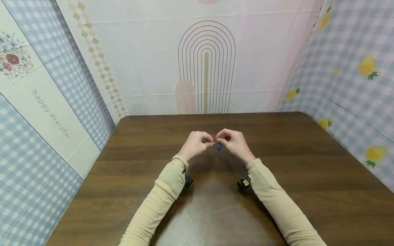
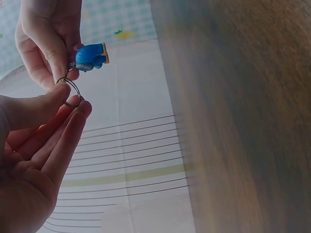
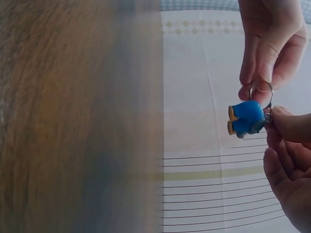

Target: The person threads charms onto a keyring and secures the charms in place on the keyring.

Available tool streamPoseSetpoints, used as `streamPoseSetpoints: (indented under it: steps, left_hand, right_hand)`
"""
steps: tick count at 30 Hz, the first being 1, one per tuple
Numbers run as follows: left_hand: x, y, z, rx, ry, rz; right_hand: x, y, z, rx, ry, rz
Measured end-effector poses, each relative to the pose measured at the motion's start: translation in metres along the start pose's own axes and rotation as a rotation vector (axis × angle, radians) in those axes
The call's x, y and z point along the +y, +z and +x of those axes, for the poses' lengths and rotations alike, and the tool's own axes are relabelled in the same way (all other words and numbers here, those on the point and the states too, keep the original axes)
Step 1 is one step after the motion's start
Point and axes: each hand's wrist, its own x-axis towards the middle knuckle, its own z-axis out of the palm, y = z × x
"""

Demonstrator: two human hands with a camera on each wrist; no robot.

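Left wrist view: metal ring (image 2: 78, 93) is pinched between thumb and fingers of left hand (image 2: 36, 160).
Right hand (image 3: 295, 165): small link (image 3: 268, 117) is gripped at thumb tip.
Blue figure (image 1: 219, 147): suspended just below right fingertips, joined to ring by link.
Brown tabletop (image 1: 147, 136): both hands are held above it.

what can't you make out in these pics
- Head view: the blue figure is too small for detail.
- Left wrist view: the left hand hides part of the metal ring.
- Right wrist view: the right hand hides part of the small link.
- Head view: the bottom edge cuts off both sleeves.
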Motion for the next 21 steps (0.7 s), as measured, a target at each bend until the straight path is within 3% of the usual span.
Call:
streamPoseSetpoints:
  steps: [16,19,21]
  left_hand:
    - [0.0019,-0.0007,-0.0004,0.005,-0.05,0.031]
    - [0.0007,0.0007,-0.0004,0.02,-0.055,0.029]
    - [-0.0003,0.0014,-0.001,0.04,-0.058,0.004]
  right_hand:
    - [-0.0012,0.0064,-0.0012,0.037,-0.236,-0.159]
    - [-0.001,0.0066,-0.001,0.023,-0.257,-0.179]
    - [-0.0012,0.0056,-0.0004,0.013,-0.228,-0.15]
